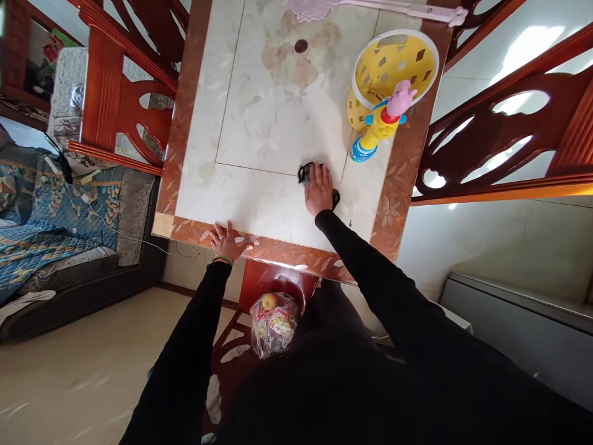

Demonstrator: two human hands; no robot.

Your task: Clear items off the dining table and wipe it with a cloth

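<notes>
My right hand (319,188) presses down on a dark, crumpled cloth (304,173) on the pale tabletop (259,204), near the side closest to me. The palm and fingers cover most of the cloth; black edges and a bit of green stick out around them. My left hand (227,242) rests with spread fingers on the brown floral border at the table's near edge, holding nothing. A ring and a greenish bracelet are on it. Right of my right hand stands a yellow toy with a pink pig figure and blue base (380,123).
A yellow perforated basket (354,111) with a white rim stands behind the toy. At the far edge lies a pink fly swatter (393,7). Red-brown wooden chairs flank the table. On a chair below the near edge sits a clear bag (275,330) with fruit and packets.
</notes>
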